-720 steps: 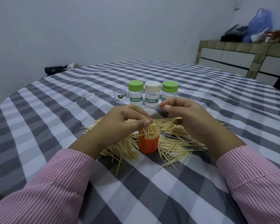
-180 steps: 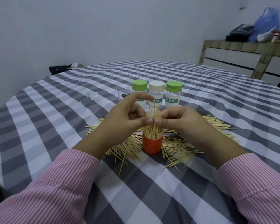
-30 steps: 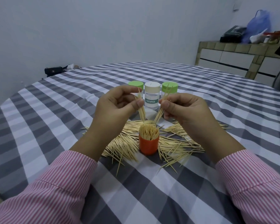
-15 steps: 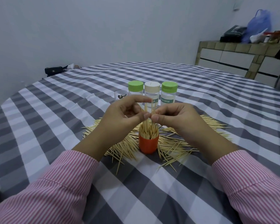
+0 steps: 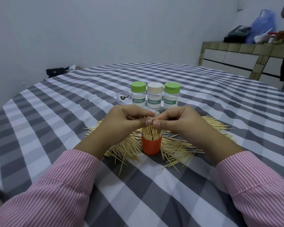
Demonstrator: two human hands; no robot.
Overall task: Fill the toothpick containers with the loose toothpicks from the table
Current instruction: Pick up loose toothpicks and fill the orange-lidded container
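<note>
Pinching a few toothpicks (image 5: 155,117) between thumb and finger, the left hand (image 5: 129,121) and right hand (image 5: 179,122) have come together over the orange container (image 5: 151,145), which stands near the front edge of the tabletop (image 5: 56,112). A second ago the hands were higher and apart, so this bunch is now going in. Lots of loose toothpicks (image 5: 187,145) lie around it, and three lidded containers (image 5: 155,98) stand behind, so much work is left.

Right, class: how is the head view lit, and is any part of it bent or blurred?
Head view: soft, even light with faint shadows; the wide lens bows the checked table edge; the orange container is sharp, while the striped sleeves smear slightly.
</note>
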